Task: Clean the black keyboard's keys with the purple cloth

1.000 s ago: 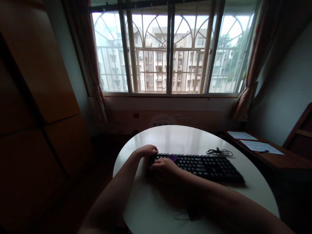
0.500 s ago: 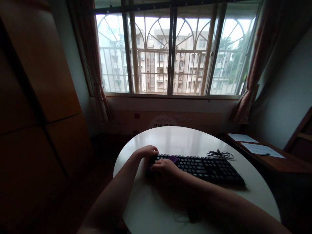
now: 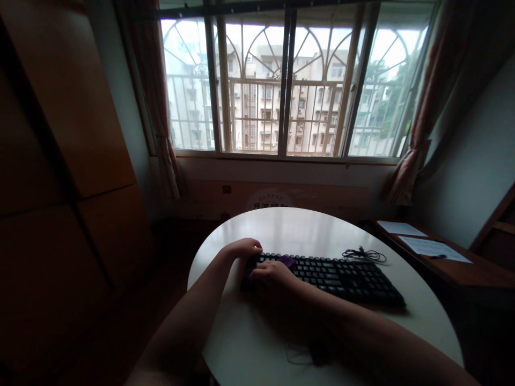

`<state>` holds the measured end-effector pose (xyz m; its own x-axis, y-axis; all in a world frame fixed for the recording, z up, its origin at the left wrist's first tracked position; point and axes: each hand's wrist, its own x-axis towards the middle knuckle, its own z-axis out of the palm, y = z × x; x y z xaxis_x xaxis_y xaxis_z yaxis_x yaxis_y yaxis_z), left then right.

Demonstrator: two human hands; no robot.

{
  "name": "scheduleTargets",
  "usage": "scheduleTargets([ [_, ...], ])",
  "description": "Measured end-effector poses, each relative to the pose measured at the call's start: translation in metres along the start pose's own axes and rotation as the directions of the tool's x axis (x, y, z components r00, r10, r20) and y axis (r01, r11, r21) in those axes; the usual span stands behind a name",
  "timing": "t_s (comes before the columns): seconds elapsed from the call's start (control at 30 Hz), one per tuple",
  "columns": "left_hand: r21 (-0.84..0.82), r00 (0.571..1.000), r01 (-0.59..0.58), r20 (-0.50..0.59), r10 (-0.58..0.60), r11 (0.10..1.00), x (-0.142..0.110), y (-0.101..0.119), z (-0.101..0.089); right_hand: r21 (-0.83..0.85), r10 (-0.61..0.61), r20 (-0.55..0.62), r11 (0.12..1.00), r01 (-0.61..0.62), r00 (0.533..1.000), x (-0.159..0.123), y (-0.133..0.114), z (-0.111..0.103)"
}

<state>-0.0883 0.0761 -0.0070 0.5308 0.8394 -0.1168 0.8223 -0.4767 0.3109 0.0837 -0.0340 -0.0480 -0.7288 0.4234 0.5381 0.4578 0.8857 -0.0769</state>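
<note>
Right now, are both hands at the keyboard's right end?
No, the left hand and right hand are both at the left end of the keyboard.

Far counter [image 3: 277,229]: open strip behind the keyboard [image 3: 341,274].
Back right: coiled cable [image 3: 364,255] in the way.
Keyboard's left end: blocked by left hand [image 3: 246,247] and right hand [image 3: 274,274], with purple cloth [image 3: 287,261] beside.
Near counter: open between the forearms; small dark object [image 3: 319,354] obstructs beside the right forearm [image 3: 354,320].

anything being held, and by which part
The right hand seems to hold the purple cloth, exact spot hidden; left hand is at the left end of the keyboard, grip unclear.
</note>
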Motion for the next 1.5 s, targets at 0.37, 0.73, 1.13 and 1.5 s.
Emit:
scheduleTargets([
  [0.37,0.001,1.0,-0.008,-0.001,0.008,1.0,0.003,-0.004,0.002,0.005,0.012,0.009,1.0,-0.012,1.0,0.001,0.0,0.0],
  [0.73,-0.011,1.0,-0.004,0.006,0.004,1.0,0.0,-0.001,-0.001,0.019,0.017,-0.016,1.0,-0.016,1.0,0.001,-0.002,-0.002],
  [1.13,-0.015,1.0,0.007,0.018,-0.007,1.0,-0.002,0.002,-0.003,-0.04,0.057,0.18,0.998,-0.051,0.982,0.007,-0.012,-0.037],
  [1.5,-0.017,0.999,0.024,0.028,-0.024,1.0,0.0,0.001,-0.003,0.074,0.111,0.348,0.987,-0.146,0.931,0.006,-0.004,-0.06],
])
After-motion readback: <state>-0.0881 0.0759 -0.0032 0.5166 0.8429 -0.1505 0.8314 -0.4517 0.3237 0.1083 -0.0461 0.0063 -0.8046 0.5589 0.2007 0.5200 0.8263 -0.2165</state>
